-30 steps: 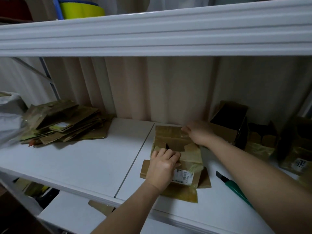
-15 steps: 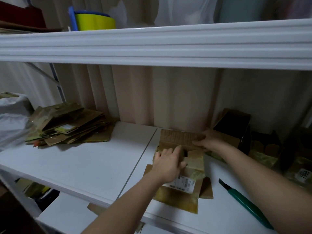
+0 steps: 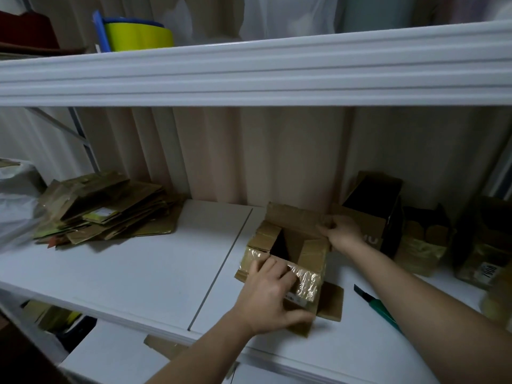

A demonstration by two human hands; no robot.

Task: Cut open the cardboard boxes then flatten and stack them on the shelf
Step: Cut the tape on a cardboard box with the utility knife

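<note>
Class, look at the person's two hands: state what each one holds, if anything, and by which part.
Both hold the same cardboard box. The left hand grips its near taped wall; the right hand pinches the far flap at its right end.

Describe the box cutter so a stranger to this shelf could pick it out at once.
Look at the white shelf board where both hands work a cardboard box. Just right of that box, under the right forearm, the box cutter lies flat. It is the only slim green thing there, with a dark tip, among brown cardboard.
</note>
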